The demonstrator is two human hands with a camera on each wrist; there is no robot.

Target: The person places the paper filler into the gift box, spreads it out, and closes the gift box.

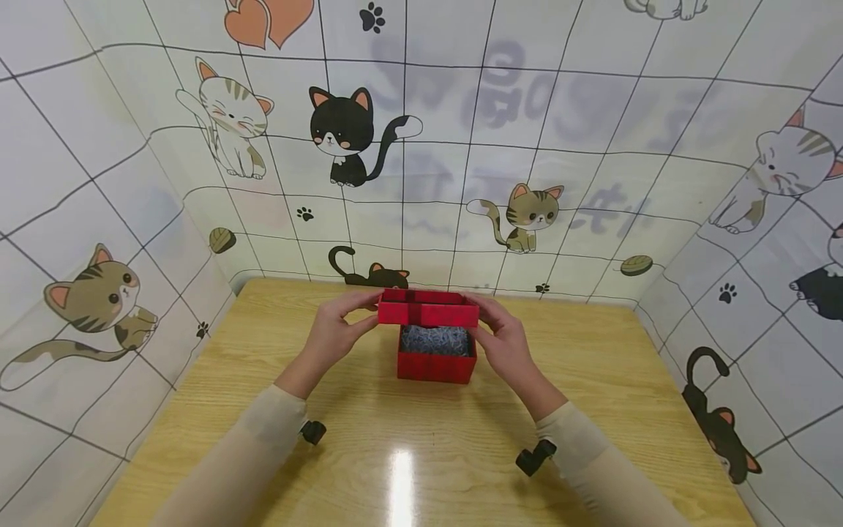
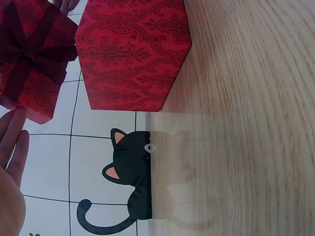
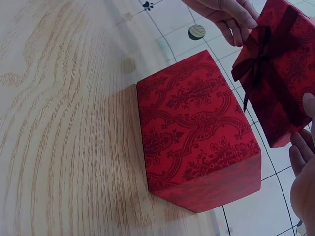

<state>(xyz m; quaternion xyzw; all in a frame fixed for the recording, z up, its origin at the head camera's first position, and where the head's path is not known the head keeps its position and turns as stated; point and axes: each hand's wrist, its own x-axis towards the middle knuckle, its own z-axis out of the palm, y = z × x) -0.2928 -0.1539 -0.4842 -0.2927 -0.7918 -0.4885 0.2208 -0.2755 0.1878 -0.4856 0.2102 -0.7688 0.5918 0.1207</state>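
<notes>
Between both hands a red box lid point(image 1: 428, 315) is held up by its two ends, tilted so that its hollow inside faces the head camera. A dark red ribbon bow point(image 2: 28, 55) shows on its outer face in the wrist views. My left hand point(image 1: 331, 333) pinches the left end and my right hand point(image 1: 507, 344) the right end. Just below and nearer stands the red patterned box point(image 1: 435, 367) on the table, its top uncovered. Grey-blue shredded filler point(image 1: 435, 340) lies inside it; whether anything is under the filler is hidden.
The wooden table point(image 1: 263, 454) carries the box near its back edge. A white cloth wall point(image 1: 435, 168) with cartoon cats encloses the back and both sides. Small black wrist cameras point(image 1: 536, 457) are strapped to both sleeves.
</notes>
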